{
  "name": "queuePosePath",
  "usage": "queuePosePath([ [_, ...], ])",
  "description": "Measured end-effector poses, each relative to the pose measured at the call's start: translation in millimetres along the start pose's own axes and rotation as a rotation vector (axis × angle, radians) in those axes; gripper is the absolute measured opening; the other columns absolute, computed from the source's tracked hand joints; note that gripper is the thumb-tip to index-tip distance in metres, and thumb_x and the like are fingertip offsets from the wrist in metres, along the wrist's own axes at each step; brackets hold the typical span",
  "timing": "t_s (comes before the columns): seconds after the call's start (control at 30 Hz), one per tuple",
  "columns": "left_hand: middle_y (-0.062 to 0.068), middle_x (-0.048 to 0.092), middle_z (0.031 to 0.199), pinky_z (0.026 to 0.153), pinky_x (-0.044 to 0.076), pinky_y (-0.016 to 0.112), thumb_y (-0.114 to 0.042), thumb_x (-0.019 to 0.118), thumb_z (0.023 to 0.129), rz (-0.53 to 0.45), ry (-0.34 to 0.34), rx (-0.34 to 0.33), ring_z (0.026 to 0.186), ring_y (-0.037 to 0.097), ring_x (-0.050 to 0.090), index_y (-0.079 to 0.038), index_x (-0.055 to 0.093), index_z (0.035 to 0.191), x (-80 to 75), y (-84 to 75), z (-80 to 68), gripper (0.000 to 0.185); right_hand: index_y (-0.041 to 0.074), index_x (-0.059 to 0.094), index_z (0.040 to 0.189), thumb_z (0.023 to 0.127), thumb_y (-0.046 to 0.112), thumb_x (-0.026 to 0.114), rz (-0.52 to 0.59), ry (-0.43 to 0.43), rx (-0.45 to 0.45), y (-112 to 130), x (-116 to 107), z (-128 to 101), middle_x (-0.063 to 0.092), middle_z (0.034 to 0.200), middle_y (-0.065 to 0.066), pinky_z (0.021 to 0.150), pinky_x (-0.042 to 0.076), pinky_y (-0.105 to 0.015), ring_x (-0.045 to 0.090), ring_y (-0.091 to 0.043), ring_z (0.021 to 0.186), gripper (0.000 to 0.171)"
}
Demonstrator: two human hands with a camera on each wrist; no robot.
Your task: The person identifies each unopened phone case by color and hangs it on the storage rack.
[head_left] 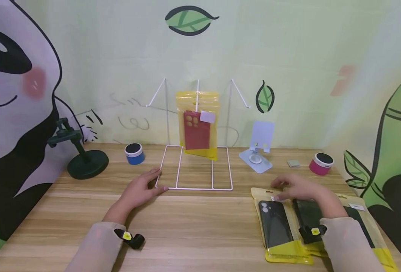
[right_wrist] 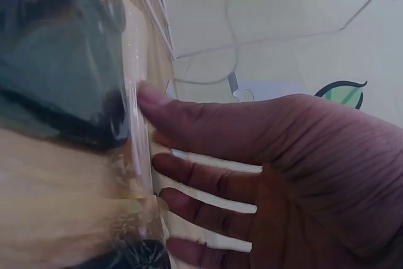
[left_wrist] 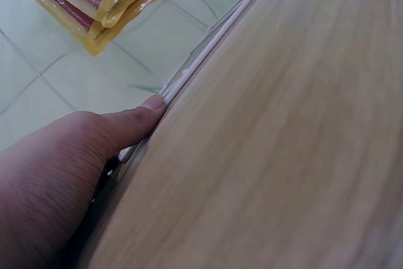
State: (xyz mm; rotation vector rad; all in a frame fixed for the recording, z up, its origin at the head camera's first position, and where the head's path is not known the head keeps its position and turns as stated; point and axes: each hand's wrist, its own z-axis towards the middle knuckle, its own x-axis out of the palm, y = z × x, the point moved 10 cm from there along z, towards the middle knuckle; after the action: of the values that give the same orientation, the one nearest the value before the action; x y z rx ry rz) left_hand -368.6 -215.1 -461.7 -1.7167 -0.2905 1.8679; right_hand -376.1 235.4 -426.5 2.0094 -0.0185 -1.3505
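A white wire rack (head_left: 195,188) stands mid-table, and a yellow bag with a red phone case (head_left: 198,126) hangs from its middle hook. My left hand (head_left: 161,180) lies flat on the wood, its thumb (left_wrist: 150,106) touching the front left wire of the rack base (left_wrist: 208,51). My right hand (head_left: 276,190) reaches over several bagged dark phone cases (head_left: 276,226) lying flat at the right front. Its straight fingers (right_wrist: 189,168) and thumb touch the top edge of one bag (right_wrist: 135,155), over a dark case (right_wrist: 56,61).
A dark green stand (head_left: 85,160) and a blue round tin (head_left: 134,153) sit at the back left. A white phone stand (head_left: 259,149), a small grey piece (head_left: 293,163) and a pink round tin (head_left: 321,163) sit back right. The painted wall is close behind.
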Motion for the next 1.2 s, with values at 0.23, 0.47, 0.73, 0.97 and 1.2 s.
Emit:
queuePosePath([
  [0.23, 0.009, 0.039, 0.159, 0.116, 0.029, 0.058, -0.058, 0.067, 0.090, -0.006, 0.004, -0.019, 0.146, 0.036, 0.034, -0.011, 0.047, 0.151, 2.0, 2.8, -0.8, 0.080, 0.006, 0.065, 0.101, 0.084, 0.026, 0.083, 0.012, 0.043, -0.008, 0.5, 9.7, 0.9, 0.064, 0.096, -0.002, 0.081, 0.052, -0.041, 0.058, -0.021, 0.090, 0.032],
  [0.47, 0.009, 0.040, 0.158, 0.116, 0.030, 0.058, -0.058, 0.068, 0.090, 0.008, 0.002, -0.001, 0.145, 0.037, 0.035, -0.009, 0.048, 0.150, 1.4, 2.4, -1.2, 0.080, 0.011, 0.063, 0.089, 0.091, 0.018, 0.075, -0.010, 0.070, -0.058, 8.1, 17.0, 4.5, 0.055, 0.077, 0.003, 0.062, 0.042, -0.028, 0.052, -0.016, 0.073, 0.014],
  [0.73, 0.008, 0.040, 0.158, 0.116, 0.029, 0.057, -0.058, 0.067, 0.091, 0.003, -0.001, 0.006, 0.145, 0.036, 0.035, -0.009, 0.048, 0.150, 1.6, 0.6, 0.3, 0.080, 0.014, 0.064, 0.098, 0.096, 0.019, 0.070, 0.027, -0.120, -0.112, 18.4, -5.1, 5.4, 0.063, 0.089, 0.001, 0.075, 0.049, -0.037, 0.057, -0.020, 0.085, 0.008],
  [0.97, 0.008, 0.040, 0.158, 0.116, 0.029, 0.057, -0.058, 0.067, 0.090, 0.006, 0.001, 0.002, 0.145, 0.036, 0.035, -0.009, 0.048, 0.150, 2.4, 1.0, 0.4, 0.080, 0.014, 0.069, 0.105, 0.095, 0.021, 0.072, 0.139, -0.285, -0.133, 30.8, -28.8, -1.6, 0.069, 0.101, -0.004, 0.070, 0.052, -0.036, 0.058, -0.023, 0.082, 0.013],
  [1.2, 0.009, 0.040, 0.159, 0.116, 0.029, 0.058, -0.058, 0.067, 0.090, 0.000, 0.006, -0.014, 0.146, 0.036, 0.035, -0.009, 0.047, 0.151, 3.0, 1.4, 0.4, 0.080, 0.006, 0.065, 0.116, 0.094, 0.022, 0.074, 0.396, -0.347, -0.090, 36.9, -41.5, -8.9, 0.067, 0.091, -0.013, 0.068, 0.054, -0.033, 0.060, -0.026, 0.078, 0.029],
])
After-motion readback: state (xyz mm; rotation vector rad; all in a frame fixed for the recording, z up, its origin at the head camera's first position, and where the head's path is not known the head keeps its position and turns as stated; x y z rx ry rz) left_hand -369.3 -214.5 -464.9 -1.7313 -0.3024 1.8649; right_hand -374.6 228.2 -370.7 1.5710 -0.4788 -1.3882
